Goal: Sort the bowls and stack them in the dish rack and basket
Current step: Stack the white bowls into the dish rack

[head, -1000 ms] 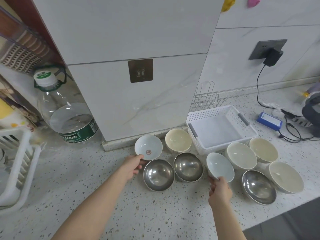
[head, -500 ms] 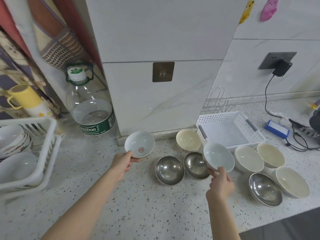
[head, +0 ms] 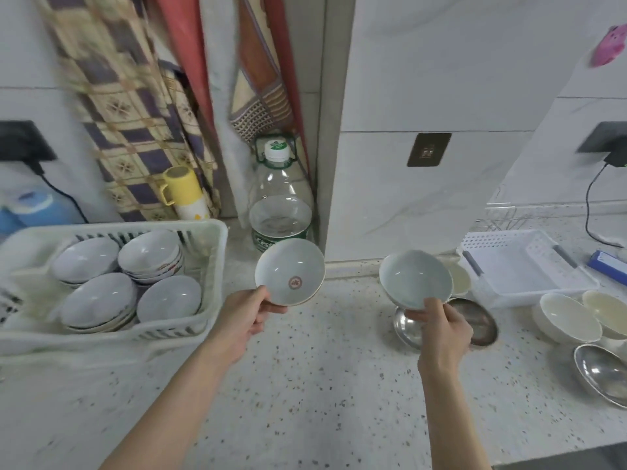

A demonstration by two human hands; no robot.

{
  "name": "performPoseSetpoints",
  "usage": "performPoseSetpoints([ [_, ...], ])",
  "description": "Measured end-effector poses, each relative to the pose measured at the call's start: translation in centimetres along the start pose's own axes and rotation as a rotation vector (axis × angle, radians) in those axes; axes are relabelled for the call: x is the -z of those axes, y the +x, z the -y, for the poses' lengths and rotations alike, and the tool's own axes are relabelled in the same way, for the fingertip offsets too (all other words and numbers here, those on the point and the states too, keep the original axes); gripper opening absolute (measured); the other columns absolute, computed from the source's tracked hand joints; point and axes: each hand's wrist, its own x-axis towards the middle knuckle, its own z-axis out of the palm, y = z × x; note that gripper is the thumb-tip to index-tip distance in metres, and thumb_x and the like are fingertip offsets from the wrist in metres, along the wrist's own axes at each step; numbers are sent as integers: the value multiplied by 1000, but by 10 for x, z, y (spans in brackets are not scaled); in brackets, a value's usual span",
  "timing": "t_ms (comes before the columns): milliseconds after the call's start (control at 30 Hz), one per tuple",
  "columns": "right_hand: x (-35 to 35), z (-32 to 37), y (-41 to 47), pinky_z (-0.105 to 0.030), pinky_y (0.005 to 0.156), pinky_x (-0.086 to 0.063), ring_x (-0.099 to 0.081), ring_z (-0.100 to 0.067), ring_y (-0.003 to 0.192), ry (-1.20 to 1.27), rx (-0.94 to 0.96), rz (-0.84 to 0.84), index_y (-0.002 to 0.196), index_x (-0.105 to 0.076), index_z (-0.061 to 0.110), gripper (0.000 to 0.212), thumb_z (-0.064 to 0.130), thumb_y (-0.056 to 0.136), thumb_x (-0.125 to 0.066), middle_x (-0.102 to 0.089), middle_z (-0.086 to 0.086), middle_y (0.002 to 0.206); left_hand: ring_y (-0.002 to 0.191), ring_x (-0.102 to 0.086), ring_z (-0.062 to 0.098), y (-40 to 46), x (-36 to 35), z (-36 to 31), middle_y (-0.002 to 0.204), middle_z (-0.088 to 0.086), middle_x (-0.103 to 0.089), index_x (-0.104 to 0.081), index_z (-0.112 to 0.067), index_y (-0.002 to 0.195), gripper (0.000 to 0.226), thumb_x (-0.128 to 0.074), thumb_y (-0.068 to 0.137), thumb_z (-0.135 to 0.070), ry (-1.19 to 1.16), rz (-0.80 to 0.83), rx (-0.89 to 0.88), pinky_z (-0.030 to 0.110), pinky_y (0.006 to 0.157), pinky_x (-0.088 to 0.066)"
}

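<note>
Left hand (head: 245,319) gripping red-marked white bowl (head: 290,272) by near rim, just right of dish rack (head: 210,310). Right hand (head: 441,329) gripping pale bowl (head: 415,279) above steel bowls (head: 475,322).

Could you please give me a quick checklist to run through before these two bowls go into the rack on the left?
1. Left hand has a firm hold on the bowl with the red mark: ok, fingers pinch its rim.
2. Right hand has a firm hold on the plain pale bowl: ok.
3. Both bowls are lifted off the counter: ok.
4. The dish rack holds matching pale bowls to stack on: ok, four piles show.
5. Path from the hands to the rack is free: ok, bare counter between.
6. The piles are steady enough for more: cannot tell, the picture is blurred there.
</note>
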Motion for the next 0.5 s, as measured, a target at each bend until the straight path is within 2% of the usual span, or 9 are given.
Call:
performPoseSetpoints([
  [100,-27,3,-34,-32,74,-40,-52,-15,72,6,-30,86,68,-72,14,21,18,82,-56,-69,-5,53,41,-25,8,-8,45,-8,79,20,-75,-66,-3,89,17,-49,88,-7,-35,-18,-53,17,34,-22],
  [233,-63,2,-72,-28,60,-36,-44,-11,56,-45,-52,198,80,-71,6,18,14,85,-56,-70,-8,55,41,-25,6,-14,96,-11,80,17,-76,-63,-5,89,15,-47,90,-7,-63,-45,-56,16,35,-21],
  [367,-101,0,-108,-28,54,-33,-41,-11,49,-108,-26,320,75,-69,8,18,12,86,-57,-71,-10,57,45,-29,8,-19,147,-11,84,18,-76,-66,-3,97,18,-50,88,-7,-127,-78,-67,16,35,-29],
  [500,-144,5,-140,-29,54,-35,-46,-9,49,-197,39,447,77,-69,14,19,11,88,-53,-71,-9,57,40,-32,5,-22,200,-7,84,17,-76,-67,-2,90,16,-53,89,-9,-144,-148,-104,16,34,-29],
])
